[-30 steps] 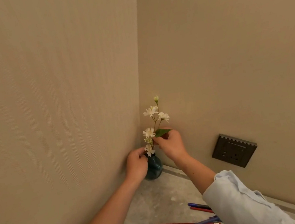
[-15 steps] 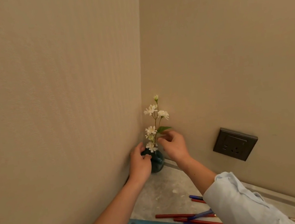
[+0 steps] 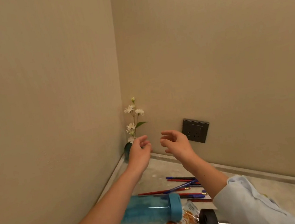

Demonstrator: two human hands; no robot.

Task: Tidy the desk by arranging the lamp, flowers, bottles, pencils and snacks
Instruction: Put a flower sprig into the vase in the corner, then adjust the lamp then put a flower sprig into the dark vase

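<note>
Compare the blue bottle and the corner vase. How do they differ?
The bottle lies on its side; the vase stands upright in the corner. The bottle is light blue and capped; the vase is darker and holds white flowers. Both sit on the desk, unheld.

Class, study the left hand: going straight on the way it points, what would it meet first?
Probably the dark vase holding the white flowers in the corner; the left hand hangs open just before it. Depth is unclear, so it might slip past to the wall.
</note>
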